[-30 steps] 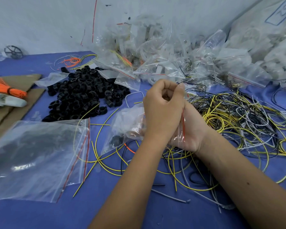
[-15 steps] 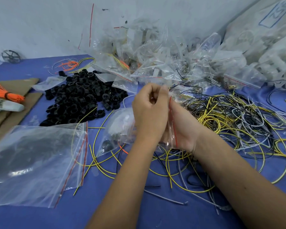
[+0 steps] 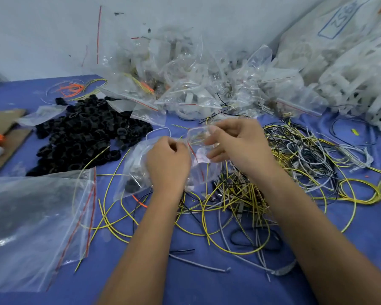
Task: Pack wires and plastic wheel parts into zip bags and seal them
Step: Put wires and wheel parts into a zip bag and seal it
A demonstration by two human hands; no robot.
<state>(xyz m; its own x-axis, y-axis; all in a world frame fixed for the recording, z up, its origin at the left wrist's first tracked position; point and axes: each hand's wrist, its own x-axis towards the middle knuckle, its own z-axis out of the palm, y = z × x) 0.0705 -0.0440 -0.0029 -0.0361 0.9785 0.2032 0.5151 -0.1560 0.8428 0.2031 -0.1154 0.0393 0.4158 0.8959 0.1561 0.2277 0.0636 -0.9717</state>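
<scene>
Both hands on the small zip bag, working at its mouth above the wires.

The left hand grips the small zip bag near its red-striped opening, fingers curled round the plastic, likely to steady it; a few black wheel parts sit low in the bag. The right hand pinches the mouth's far edge, apparently holding it apart. The bag hangs just above the table, between the heap of black wheel parts and the tangle of wires, both within easy reach.

Both hands' grip on a small zip bag above tangled wires
</scene>
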